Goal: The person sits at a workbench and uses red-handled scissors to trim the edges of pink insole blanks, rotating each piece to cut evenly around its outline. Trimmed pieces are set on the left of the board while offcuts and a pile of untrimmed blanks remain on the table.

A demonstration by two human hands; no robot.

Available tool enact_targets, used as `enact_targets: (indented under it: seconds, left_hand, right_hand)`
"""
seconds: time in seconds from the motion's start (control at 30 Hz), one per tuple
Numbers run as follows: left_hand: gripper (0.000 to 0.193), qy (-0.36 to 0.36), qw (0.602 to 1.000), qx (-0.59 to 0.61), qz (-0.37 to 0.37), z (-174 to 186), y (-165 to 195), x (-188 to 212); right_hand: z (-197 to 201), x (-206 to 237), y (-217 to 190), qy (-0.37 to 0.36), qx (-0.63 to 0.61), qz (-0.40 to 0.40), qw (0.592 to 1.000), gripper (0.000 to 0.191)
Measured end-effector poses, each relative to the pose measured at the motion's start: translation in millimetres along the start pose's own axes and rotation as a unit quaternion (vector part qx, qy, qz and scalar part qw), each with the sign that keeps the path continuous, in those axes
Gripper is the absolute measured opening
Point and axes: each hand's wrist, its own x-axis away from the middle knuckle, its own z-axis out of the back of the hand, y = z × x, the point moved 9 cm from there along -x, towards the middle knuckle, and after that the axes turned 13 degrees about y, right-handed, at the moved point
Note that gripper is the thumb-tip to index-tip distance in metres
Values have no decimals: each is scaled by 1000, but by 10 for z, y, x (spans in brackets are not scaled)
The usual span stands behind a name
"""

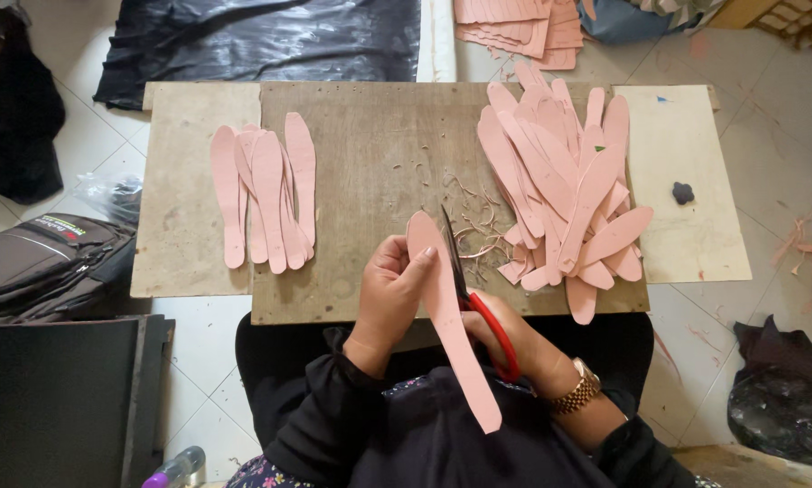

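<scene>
Your left hand [389, 294] grips pink strip [451, 316] | long axis toward you | right hand [514, 339] clamps scissors [474, 298], blades at strip's right edge

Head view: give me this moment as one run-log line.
left hand: holds pink strip | right hand: red-handled scissors, blades at strip's edge | board: small pink stack left, large pile right, trimmings centre

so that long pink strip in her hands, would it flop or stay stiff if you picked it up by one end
Probably semi-stiff: the pink strip juts straight past the left hand without drooping. It looks thin and light, since the scissors in the right hand leave fine curled shavings. Likely not slippery: the pile of strips stays fanned without sliding apart.
</scene>
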Motion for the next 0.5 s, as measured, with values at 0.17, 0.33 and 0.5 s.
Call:
enact_targets:
  seconds: [0.17,0.33,0.5]
  left_hand:
    - [16,10,998,-26,-48,45,14,21]
    - [18,24,999,-6,-29,36,-98,2]
    - [19,13,1000,8,-25,33,-119,1]
  right_hand:
    - [23,12,64,-6,14,7,1000,25]
    - [17,-19,322,-25,-18,-54,998,34]
    - [-16,-39,238,-22,-51,-26,998,30]
